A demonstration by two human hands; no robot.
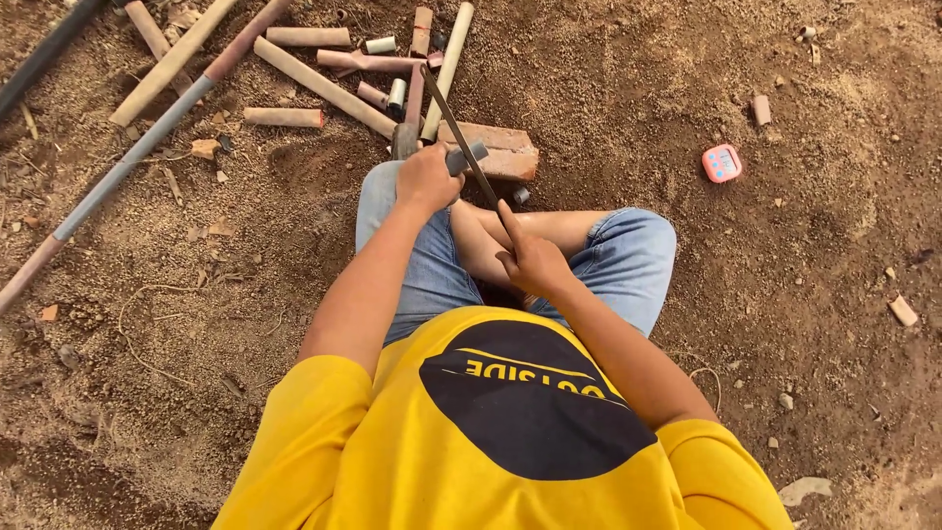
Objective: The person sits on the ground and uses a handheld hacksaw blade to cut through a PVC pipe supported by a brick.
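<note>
A short grey pipe is gripped in the closed left hand over a brick. A saw blade is held in the closed right hand, laid across the pipe.

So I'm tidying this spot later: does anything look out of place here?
One thing: a small pink gadget lies alone on the bare dirt, right of the brick, apart from the pipe offcuts. The left hand and right hand hold a saw blade.
</note>
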